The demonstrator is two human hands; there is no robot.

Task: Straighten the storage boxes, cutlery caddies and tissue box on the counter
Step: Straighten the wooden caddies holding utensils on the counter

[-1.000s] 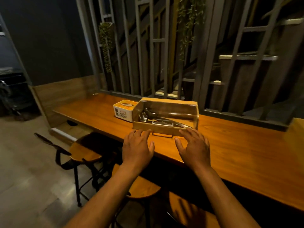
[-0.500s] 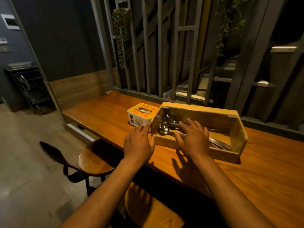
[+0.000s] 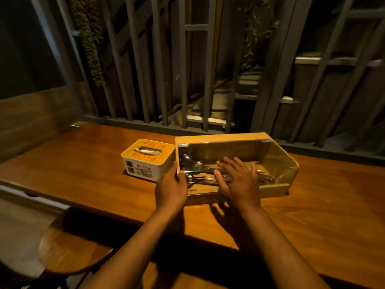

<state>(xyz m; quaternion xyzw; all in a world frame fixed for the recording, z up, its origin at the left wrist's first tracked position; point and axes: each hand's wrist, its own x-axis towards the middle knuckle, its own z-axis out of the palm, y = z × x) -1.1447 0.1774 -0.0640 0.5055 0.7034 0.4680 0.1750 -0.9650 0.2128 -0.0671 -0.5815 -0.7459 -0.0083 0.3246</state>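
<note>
A long wooden cutlery caddy (image 3: pixel 239 138) with a clear sloped front stands on the wooden counter (image 3: pixel 87 170), with metal spoons (image 3: pixel 191 164) lying inside. A white tissue box (image 3: pixel 145 157) with a wooden top and red lettering sits right against the caddy's left end. My left hand (image 3: pixel 171 187) grips the caddy's front left corner, thumb on the end wall. My right hand (image 3: pixel 239 180) lies flat, fingers spread, on the caddy's clear front and low front edge.
A dark slatted metal screen (image 3: pixel 187 69) with hanging plants runs along the counter's far edge. A round wooden stool (image 3: pixel 70 251) stands below the near edge on the left. Bare counter stretches to the left and right of the two boxes.
The caddy now looks squarer to the counter edge and tight against the tissue box. My left hand has closed on its left corner; my right hand stays pressed on the front. The view has moved closer.
</note>
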